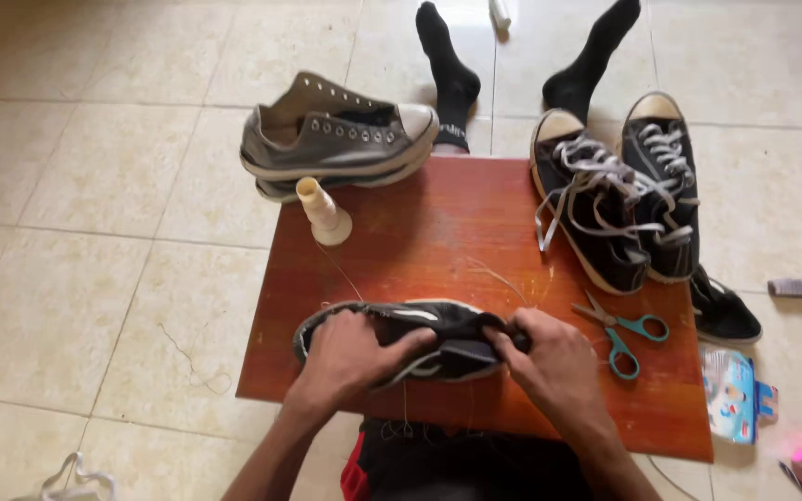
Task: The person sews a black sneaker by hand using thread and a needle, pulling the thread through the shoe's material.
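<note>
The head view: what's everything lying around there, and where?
Wooden board: one, reddish-brown, on the tiled floor.
Dark shoe: one, black, near edge of board, under both hands.
Grey sneakers: two, stacked, board's far left corner.
Laced sneakers: two, black, board's far right.
Thread cone: one, cream, upright on board.
Scissors: one, teal-handled, right of hands.
Socks: two, black, beyond board.
Packet: one, blue, floor right.
Left hand: grips shoe.
Right hand: fingers pinch shoe's end.

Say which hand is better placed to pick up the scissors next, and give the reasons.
Probably the right hand. It pinches the toe end of the black sneaker right beside the teal-handled scissors, with bare board between them. The left hand presses the sneaker's other end and would have to cross over it.
</note>
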